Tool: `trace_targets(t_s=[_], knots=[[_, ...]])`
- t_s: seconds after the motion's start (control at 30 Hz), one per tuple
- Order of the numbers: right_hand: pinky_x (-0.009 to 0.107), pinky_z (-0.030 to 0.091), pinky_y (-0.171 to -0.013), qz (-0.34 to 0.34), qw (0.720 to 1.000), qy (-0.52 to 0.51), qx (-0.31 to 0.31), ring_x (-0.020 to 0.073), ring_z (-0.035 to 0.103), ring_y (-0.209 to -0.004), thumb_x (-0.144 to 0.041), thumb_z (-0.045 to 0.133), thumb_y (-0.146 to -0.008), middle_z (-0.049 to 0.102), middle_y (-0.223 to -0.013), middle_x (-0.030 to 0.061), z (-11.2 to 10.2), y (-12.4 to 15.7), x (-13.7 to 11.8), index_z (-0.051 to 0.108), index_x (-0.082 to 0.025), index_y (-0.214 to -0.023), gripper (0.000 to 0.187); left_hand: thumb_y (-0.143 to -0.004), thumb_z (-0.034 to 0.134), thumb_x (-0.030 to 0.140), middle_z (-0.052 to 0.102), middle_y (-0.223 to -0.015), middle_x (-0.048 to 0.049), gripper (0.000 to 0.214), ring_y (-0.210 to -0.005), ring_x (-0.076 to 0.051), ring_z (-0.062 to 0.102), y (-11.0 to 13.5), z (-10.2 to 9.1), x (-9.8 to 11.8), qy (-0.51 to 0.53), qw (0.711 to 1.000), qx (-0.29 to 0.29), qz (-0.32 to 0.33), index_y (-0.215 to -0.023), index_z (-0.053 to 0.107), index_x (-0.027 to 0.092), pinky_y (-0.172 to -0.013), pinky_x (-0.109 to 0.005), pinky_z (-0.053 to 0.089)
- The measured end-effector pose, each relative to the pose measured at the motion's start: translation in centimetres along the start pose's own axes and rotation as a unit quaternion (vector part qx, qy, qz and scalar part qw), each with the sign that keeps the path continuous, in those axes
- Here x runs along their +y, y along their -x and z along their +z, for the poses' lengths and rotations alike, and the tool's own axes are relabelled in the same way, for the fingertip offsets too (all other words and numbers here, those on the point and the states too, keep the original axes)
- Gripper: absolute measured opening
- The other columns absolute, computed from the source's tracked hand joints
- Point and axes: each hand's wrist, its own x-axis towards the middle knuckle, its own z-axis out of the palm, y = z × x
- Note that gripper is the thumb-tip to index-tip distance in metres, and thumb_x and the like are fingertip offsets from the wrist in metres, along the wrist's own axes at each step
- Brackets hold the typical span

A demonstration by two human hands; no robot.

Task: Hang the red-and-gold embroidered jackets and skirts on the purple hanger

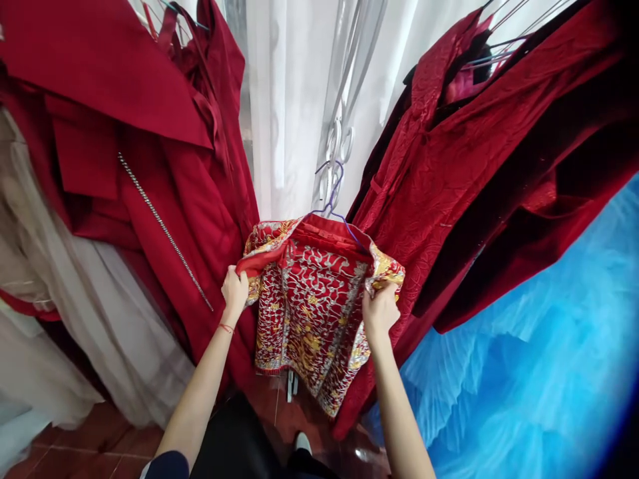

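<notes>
A short red jacket (309, 306) with dense gold and silver embroidery hangs on a purple hanger (333, 199) hooked over a white metal scroll. My left hand (234, 290) is closed on the jacket's left shoulder edge; a thin red cord circles that wrist. My right hand (380, 310) is closed on the right shoulder and folded sleeve. The jacket's front faces me and its hem hangs free above the floor.
Dark red gowns (164, 173) hang at left, one with a line of rhinestones, beside cream dresses (90, 313). Textured red robes (479, 173) hang at right over a blue tulle skirt (529, 359). White curtain (294, 100) behind. Red floor tiles (110, 442) below.
</notes>
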Motion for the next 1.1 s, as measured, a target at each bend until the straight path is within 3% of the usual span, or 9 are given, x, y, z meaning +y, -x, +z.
trace_targets(t_s=[0.1, 0.23, 0.37, 0.47, 0.53, 0.67, 0.83, 1.1], knots=[[0.029, 0.028, -0.052, -0.024, 1.000, -0.009, -0.014, 0.0219, 0.063, -0.069, -0.032, 0.045, -0.092, 0.066, -0.092, 0.0150, 0.4, -1.9, 0.1, 0.050, -0.010, -0.113, 0.030, -0.091, 0.040, 0.030, 0.072, -0.094, -0.0155, 0.032, -0.085, -0.028, 0.070, 3.5, -0.9, -1.2, -0.018, 0.992, -0.043, 0.119, -0.107, 0.061, 0.013, -0.073, -0.034, 0.049], [0.028, 0.028, -0.053, -0.055, 0.998, -0.019, -0.005, 0.0185, 0.060, -0.067, -0.021, 0.044, -0.088, 0.065, -0.094, 0.0118, 0.6, -1.1, -0.4, 0.054, -0.014, -0.099, 0.017, -0.085, 0.050, 0.031, 0.070, -0.075, -0.0096, 0.021, -0.066, -0.022, 0.066, 9.0, -1.6, -1.7, 0.015, 0.968, -0.114, 0.224, -0.081, 0.065, 0.016, -0.064, -0.029, 0.047], [0.027, 0.034, -0.053, -0.044, 0.990, -0.119, 0.069, 0.0170, 0.056, -0.060, -0.027, 0.046, -0.088, 0.061, -0.077, 0.0054, -0.6, 1.3, 0.2, 0.054, -0.016, -0.092, 0.014, -0.086, 0.052, 0.034, 0.064, -0.064, -0.0044, 0.025, -0.055, -0.016, 0.058, 12.3, -2.0, 0.0, 0.118, 0.953, -0.148, 0.234, -0.069, 0.060, 0.018, -0.058, -0.027, 0.043], [0.026, 0.039, -0.054, -0.033, 0.968, -0.199, 0.147, 0.0148, 0.052, -0.055, -0.034, 0.050, -0.090, 0.056, -0.069, 0.0017, -1.7, 3.2, 0.6, 0.052, -0.018, -0.090, 0.017, -0.085, 0.054, 0.031, 0.056, -0.055, 0.0009, 0.024, -0.048, -0.012, 0.049, 13.3, -2.6, 1.9, 0.147, 0.939, -0.218, 0.221, -0.064, 0.055, 0.019, -0.053, -0.024, 0.037], [0.026, 0.040, -0.054, -0.065, 0.964, -0.202, 0.163, 0.0140, 0.050, -0.054, -0.034, 0.051, -0.090, 0.054, -0.067, 0.0004, -1.7, 4.3, 0.2, 0.052, -0.019, -0.088, 0.015, -0.083, 0.054, 0.025, 0.052, -0.054, 0.0028, 0.020, -0.048, -0.010, 0.044, 13.5, -3.1, 3.0, 0.159, 0.929, -0.260, 0.211, -0.064, 0.052, 0.019, -0.052, -0.023, 0.034], [0.026, 0.043, -0.056, -0.159, 0.981, -0.099, 0.054, 0.0170, 0.058, -0.065, -0.021, 0.042, -0.089, 0.060, -0.080, 0.0056, 0.4, 4.4, -1.1, 0.054, -0.018, -0.100, 0.016, -0.078, 0.054, 0.019, 0.046, -0.056, 0.0038, 0.018, -0.053, -0.010, 0.041, 13.5, -3.7, 4.2, 0.211, 0.908, -0.311, 0.184, -0.062, 0.045, 0.019, -0.054, -0.022, 0.034], [0.027, 0.039, -0.049, -0.147, 0.987, 0.010, -0.056, 0.0186, 0.061, -0.068, -0.015, 0.037, -0.088, 0.063, -0.103, 0.0142, 3.0, 1.2, -1.8, 0.049, -0.012, -0.118, 0.032, -0.080, 0.054, 0.025, 0.048, -0.059, 0.0028, 0.017, -0.056, -0.011, 0.044, 14.8, -2.5, 4.0, 0.272, 0.888, -0.348, 0.131, -0.065, 0.050, 0.019, -0.057, -0.022, 0.040], [0.026, 0.043, -0.050, -0.300, 0.942, 0.009, -0.153, 0.0181, 0.063, -0.065, -0.018, 0.042, -0.086, 0.066, -0.099, 0.0124, 2.6, -0.2, -0.1, 0.049, -0.013, -0.119, 0.034, -0.075, 0.057, 0.023, 0.058, -0.061, 0.0000, 0.010, -0.059, -0.014, 0.051, 15.1, 0.0, 3.8, 0.277, 0.913, -0.279, 0.113, -0.067, 0.061, 0.018, -0.058, -0.023, 0.043]])
